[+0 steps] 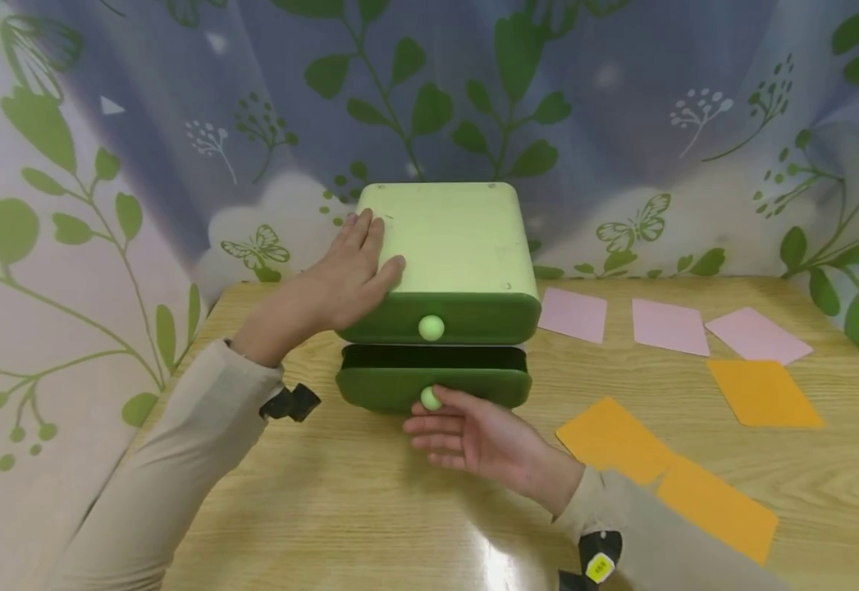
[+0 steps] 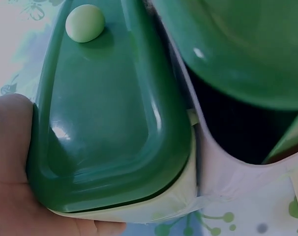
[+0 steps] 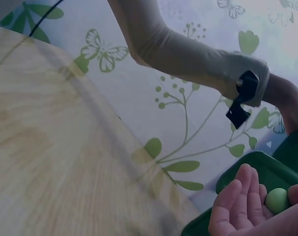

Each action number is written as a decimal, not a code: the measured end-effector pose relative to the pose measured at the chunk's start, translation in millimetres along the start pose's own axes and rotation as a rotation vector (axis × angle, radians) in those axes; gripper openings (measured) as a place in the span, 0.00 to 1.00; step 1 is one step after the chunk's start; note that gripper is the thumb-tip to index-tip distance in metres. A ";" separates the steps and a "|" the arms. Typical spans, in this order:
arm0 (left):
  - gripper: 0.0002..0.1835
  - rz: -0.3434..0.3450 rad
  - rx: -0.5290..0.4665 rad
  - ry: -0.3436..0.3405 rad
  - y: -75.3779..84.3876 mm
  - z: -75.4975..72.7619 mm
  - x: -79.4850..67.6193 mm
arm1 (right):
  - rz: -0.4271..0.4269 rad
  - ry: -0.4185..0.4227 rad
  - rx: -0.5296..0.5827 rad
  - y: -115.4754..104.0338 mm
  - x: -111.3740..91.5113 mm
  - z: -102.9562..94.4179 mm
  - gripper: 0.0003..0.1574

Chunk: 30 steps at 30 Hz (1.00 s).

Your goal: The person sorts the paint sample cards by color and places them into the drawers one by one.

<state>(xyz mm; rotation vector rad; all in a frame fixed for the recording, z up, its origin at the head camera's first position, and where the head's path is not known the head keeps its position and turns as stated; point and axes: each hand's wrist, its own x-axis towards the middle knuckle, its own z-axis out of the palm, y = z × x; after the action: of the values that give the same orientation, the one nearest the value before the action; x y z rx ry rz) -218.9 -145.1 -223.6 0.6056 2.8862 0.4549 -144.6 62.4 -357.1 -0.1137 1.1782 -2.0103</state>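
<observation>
A small two-drawer box (image 1: pixel 459 238) with a pale green top stands on the wooden table. Its dark green upper drawer (image 1: pixel 488 318) is closed, while the lower drawer (image 1: pixel 377 387) juts out part way, showing a dark gap behind its front. My left hand (image 1: pixel 344 275) rests on the left edge of the box's top with straight fingers; in the left wrist view the upper drawer's knob (image 2: pixel 85 23) is near it. My right hand (image 1: pixel 484 439) pinches the lower drawer's round light green knob (image 3: pixel 277 200) between thumb and fingers.
Pink paper squares (image 1: pixel 669 326) lie in a row to the right of the box. Nearer on the right are orange paper squares (image 1: pixel 720 505). A patterned curtain (image 1: pixel 621 123) hangs behind and to the left of the table (image 1: pixel 289 509).
</observation>
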 end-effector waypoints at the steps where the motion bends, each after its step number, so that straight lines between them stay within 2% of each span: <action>1: 0.38 0.002 -0.003 0.004 -0.1 0.2 0.2 | 0.006 -0.003 -0.006 1.9 -1.9 1.1 0.18; 8: 0.38 0.007 -0.020 0.034 0.6 2.8 -0.3 | 0.005 -0.007 -0.054 15.1 -17.1 9.0 0.18; 15: 0.37 0.007 -0.015 0.053 0.2 5.0 -0.7 | -0.012 -0.011 -0.039 32.9 -30.2 15.4 0.17; 23: 0.37 0.003 -0.008 0.056 2.2 3.5 -3.4 | 0.003 -0.080 -0.043 53.0 -39.9 20.0 0.17; 30: 0.37 0.010 -0.010 0.058 1.4 4.7 -2.8 | -0.002 -0.099 -0.030 59.4 -44.0 19.7 0.17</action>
<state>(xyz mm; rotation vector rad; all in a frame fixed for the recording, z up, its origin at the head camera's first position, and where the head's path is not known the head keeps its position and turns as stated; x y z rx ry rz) -214.8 -143.8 -227.3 0.6154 2.9354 0.4963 -71.2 62.5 -378.9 -0.2274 1.1459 -1.9660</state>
